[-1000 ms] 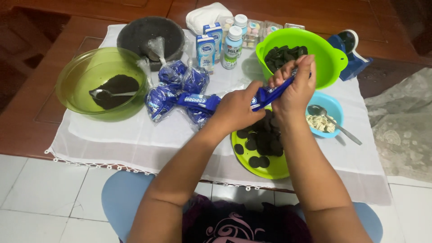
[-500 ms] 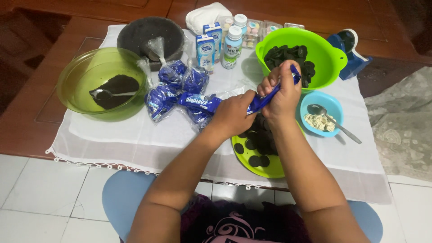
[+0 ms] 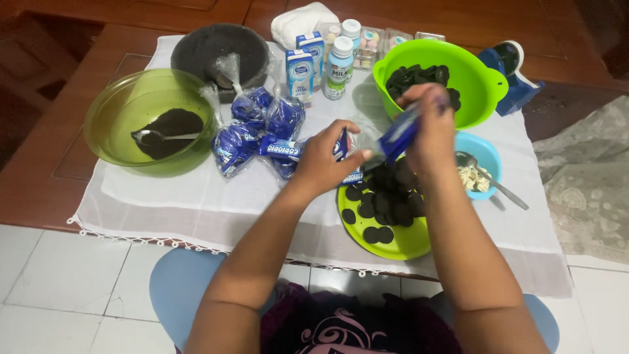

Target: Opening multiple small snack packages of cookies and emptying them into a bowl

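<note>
Both hands, left (image 3: 325, 159) and right (image 3: 429, 128), grip blue cookie packet (image 3: 398, 136) between them.

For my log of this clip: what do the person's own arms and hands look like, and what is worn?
Both forearms are bare, no sleeves reaching them. The left hand and right hand wear no gloves; no rings or watch show. The garment at the bottom edge is dark purple with a pale swirl pattern.

Plate (image 3: 406, 246) lies before the bowl (image 3: 481, 82), the dish (image 3: 488, 154) right, packets (image 3: 259, 134) left.
</note>
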